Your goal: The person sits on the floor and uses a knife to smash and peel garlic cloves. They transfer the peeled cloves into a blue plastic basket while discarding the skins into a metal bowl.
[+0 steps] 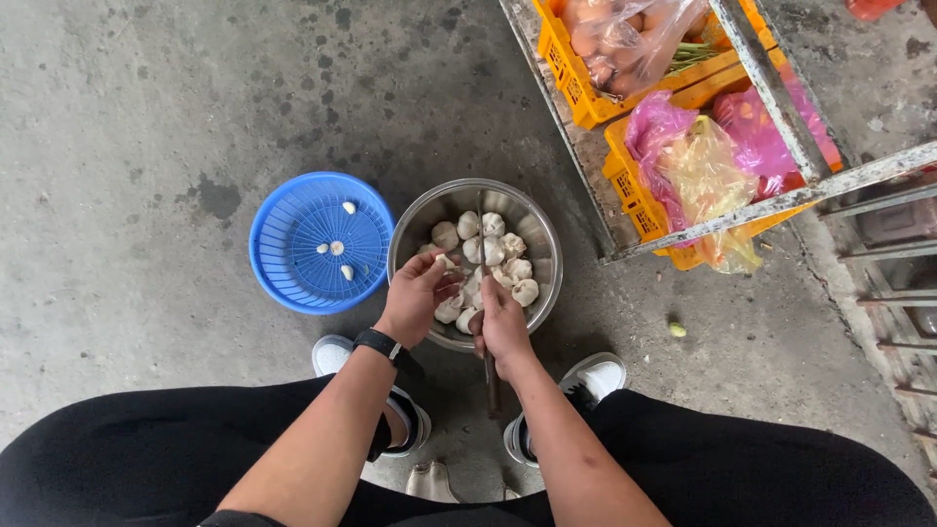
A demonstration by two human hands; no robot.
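A steel bowl (543, 246) on the concrete floor holds several white garlic bulbs (482, 237). My left hand (415, 296), with a black watch on the wrist, grips a garlic bulb (444, 262) over the bowl's near left rim. Over the near rim my right hand (504, 322) is closed on a knife (491, 381); its dark handle sticks out toward me below the hand and its thin blade reaches up across the bulbs. The two hands are close together, almost touching.
A blue plastic basket (293, 259) with a few peeled cloves (337, 248) sits left of the bowl. Yellow crates (625, 190) with pink and yellow bags stand on a metal rack (781, 200) at upper right. My shoes and black-trousered knees flank the bowl.
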